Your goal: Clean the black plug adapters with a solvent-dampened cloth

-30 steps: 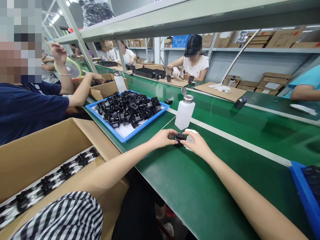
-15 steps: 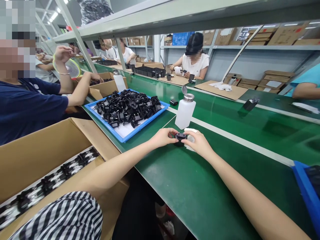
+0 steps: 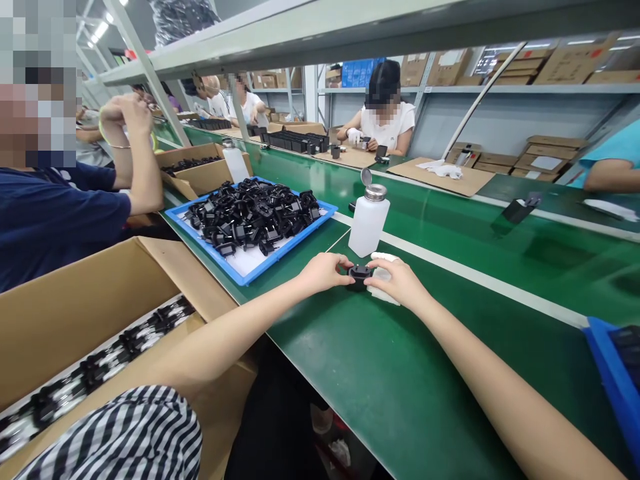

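Observation:
A small black plug adapter (image 3: 360, 273) with two pins pointing up is gripped between my two hands over the green bench. My left hand (image 3: 326, 273) pinches its left end with thumb and fingers. At the other end, my right hand (image 3: 404, 285) closes thumb and fingertips on it; a white covering shows on one of its fingers. Beneath the right hand lies a folded white cloth (image 3: 383, 293), partly hidden. Just behind the hands stands a white plastic bottle (image 3: 369, 223) with its metal lid flipped up.
A blue tray (image 3: 245, 277) heaped with black plug parts (image 3: 260, 213) lies ahead to the left. Beside my left arm is an open cardboard box (image 3: 90, 293) of packed parts. Another blue tray (image 3: 607, 373) is at right. A black charger (image 3: 520, 208) sits on the green belt. Co-workers sit around.
The charger on the belt has shifted right, and another dark piece has slipped behind the bottle. The co-worker at left has brought both hands up together. My hands keep hold of the adapter.

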`<act>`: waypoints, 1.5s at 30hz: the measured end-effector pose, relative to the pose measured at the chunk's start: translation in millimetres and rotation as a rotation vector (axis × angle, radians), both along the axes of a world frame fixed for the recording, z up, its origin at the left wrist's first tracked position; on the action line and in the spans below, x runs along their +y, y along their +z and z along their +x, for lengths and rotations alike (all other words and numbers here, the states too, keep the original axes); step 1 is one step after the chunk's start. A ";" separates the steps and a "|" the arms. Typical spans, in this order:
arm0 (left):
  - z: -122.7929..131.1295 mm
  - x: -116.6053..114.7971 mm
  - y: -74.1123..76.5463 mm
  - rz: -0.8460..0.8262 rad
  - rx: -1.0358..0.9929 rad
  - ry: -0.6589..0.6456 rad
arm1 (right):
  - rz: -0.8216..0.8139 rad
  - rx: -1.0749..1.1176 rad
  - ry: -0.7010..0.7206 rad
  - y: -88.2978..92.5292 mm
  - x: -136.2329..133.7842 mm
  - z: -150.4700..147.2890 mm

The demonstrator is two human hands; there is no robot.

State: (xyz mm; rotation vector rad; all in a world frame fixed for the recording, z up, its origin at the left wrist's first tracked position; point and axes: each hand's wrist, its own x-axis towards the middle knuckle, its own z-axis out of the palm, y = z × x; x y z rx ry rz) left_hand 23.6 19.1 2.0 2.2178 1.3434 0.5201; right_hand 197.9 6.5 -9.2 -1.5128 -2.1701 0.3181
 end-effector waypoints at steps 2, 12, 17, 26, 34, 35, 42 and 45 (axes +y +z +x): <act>2.1 3.4 6.0 0.024 0.101 -0.009 | 0.004 -0.083 0.013 5.2 1.9 -1.4; 31.1 15.6 49.8 0.058 0.696 -0.145 | -0.100 -0.486 0.181 42.4 13.5 -19.7; 31.2 19.2 53.6 0.000 0.704 -0.272 | -0.188 -0.531 0.236 50.5 16.4 -21.5; 35.0 13.1 49.2 -0.038 0.728 -0.128 | -0.180 -0.500 0.261 42.5 15.8 -17.8; 29.8 19.9 45.3 0.041 0.710 -0.271 | -0.147 -0.564 0.194 39.3 12.7 -19.9; 29.2 20.8 45.0 0.042 0.700 -0.292 | -0.177 -0.557 0.204 40.1 11.5 -20.7; 32.7 24.2 49.3 0.069 0.698 -0.440 | -0.216 -0.587 0.054 43.7 -9.3 -32.5; 33.6 31.5 50.2 0.014 0.690 -0.466 | -0.216 -0.578 0.044 43.8 -14.5 -35.6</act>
